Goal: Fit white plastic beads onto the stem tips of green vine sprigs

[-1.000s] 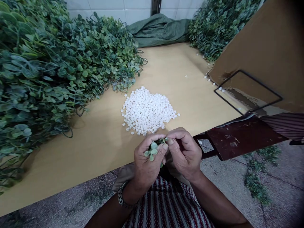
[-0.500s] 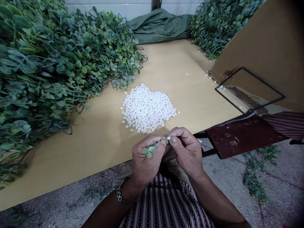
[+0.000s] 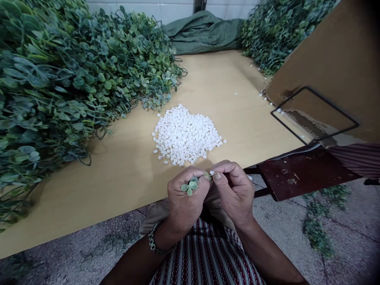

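Note:
My left hand (image 3: 186,198) is closed around a small sprig of artificial leaves (image 3: 189,187), whose green leaves poke out over the thumb side and at the fingertips. Between the thumb and forefinger of my right hand (image 3: 236,194) is a small white plastic bead (image 3: 211,173), touching or almost touching the sprig's tip. Both hands are close together over the table's front edge. Just beyond them lies a pile of white beads (image 3: 187,134), with a few strays around it.
Bushy artificial greenery (image 3: 74,71) covers the table's left side, with more greenery (image 3: 285,31) at the back right. A green cloth sack (image 3: 208,33) lies at the back. On the right stand a cardboard sheet (image 3: 332,67), a black wire frame (image 3: 329,102) and a dark red stool (image 3: 308,174).
The whole view has shifted slightly. My hands keep nearly the same pose, the bead still pinched at the sprig's tip.

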Demonstrator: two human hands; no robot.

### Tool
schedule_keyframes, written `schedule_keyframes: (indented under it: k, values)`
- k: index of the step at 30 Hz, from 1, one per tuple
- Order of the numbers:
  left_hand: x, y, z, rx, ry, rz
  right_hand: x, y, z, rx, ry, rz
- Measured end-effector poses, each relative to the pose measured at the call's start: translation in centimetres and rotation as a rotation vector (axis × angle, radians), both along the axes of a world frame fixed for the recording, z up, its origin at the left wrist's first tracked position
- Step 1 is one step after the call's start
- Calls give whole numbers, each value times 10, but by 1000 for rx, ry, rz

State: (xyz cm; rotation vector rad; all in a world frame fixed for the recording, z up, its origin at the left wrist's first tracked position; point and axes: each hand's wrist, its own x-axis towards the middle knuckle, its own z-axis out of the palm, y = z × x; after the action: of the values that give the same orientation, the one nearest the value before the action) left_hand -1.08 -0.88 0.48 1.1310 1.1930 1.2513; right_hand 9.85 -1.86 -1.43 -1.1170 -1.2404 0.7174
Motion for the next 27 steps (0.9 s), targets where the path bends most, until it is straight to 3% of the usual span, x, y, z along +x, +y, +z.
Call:
schedule_keyframes:
  k: [10,27]
  values:
    - [1,1,2,-16,28,36,-1,1,-6,178,-150,-86]
    - [2,1,5,1,32,30,-3,0,-8,233,-193,-132]
